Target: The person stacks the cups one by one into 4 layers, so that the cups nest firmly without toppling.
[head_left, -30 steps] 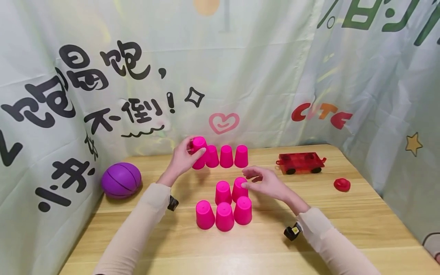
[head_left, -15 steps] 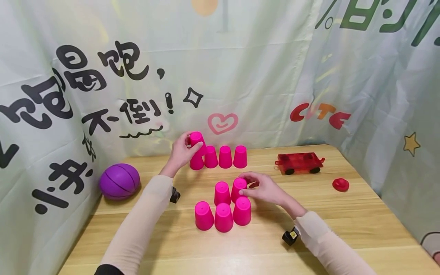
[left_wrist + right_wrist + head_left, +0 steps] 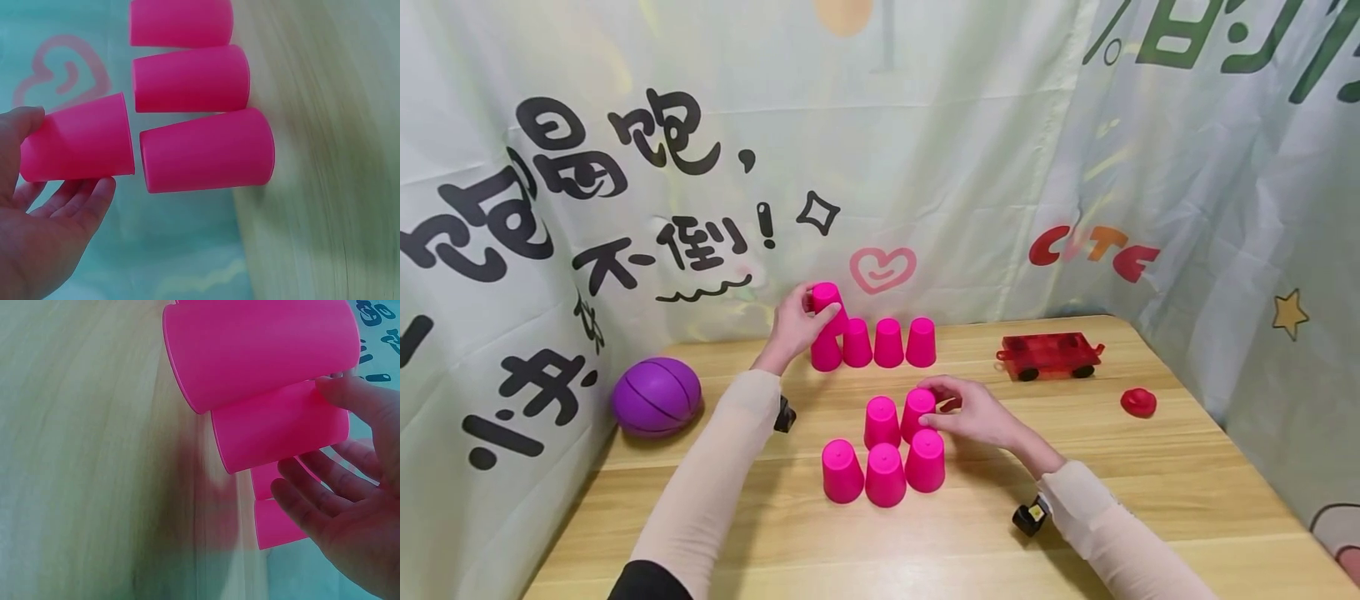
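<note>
My left hand [image 3: 795, 321] pinches an upside-down pink plastic cup [image 3: 827, 305] between thumb and fingers. That cup is held just above the left end of a row of upside-down pink cups [image 3: 888, 342] at the back of the table. In the left wrist view, a narrow gap shows between the held cup [image 3: 81, 140] and the top of the row's end cup [image 3: 206, 153]. Farther forward, my right hand [image 3: 973, 410] has its thumb and fingers around a standing pink cup [image 3: 917, 410]; in the right wrist view the thumb lies near this cup's [image 3: 281, 425] top.
Another pink cup [image 3: 882, 422] stands left of the right hand's cup, with a front row of three pink cups [image 3: 886, 477] before them. A purple ball [image 3: 657, 397] lies at left. To the right are a red toy wagon [image 3: 1051, 357] and a small red object [image 3: 1138, 402].
The left hand has raised its cup slightly above the back row's left end. My right hand has closed in around the cup beside it. The view has shifted slightly.
</note>
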### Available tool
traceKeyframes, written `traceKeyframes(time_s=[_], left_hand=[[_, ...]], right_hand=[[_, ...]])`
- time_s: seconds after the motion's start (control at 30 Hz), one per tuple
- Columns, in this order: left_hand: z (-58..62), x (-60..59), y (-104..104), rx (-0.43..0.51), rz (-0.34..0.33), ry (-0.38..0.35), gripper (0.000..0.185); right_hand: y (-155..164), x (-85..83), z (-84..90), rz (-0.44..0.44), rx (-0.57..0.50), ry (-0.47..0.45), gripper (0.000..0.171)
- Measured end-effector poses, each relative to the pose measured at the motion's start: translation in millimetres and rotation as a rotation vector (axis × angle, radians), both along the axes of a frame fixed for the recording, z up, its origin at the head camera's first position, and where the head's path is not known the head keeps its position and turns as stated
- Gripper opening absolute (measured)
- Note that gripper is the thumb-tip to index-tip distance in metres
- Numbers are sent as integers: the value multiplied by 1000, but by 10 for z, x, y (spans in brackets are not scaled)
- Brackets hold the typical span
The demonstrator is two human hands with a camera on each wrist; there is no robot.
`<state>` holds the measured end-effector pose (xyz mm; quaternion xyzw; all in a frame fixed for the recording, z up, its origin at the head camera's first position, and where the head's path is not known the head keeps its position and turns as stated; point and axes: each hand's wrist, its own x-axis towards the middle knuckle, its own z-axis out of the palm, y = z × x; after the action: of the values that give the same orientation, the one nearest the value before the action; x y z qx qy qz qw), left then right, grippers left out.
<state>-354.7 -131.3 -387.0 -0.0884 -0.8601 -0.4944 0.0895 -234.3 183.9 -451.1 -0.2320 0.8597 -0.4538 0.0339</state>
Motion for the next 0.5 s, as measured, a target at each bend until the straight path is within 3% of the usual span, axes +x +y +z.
traceKeyframes(time_s=[0.5], left_hand=[[-12,-82,59,-15,12,-27,58]], right_hand=[[-5,5,10,-4,4,7,49]])
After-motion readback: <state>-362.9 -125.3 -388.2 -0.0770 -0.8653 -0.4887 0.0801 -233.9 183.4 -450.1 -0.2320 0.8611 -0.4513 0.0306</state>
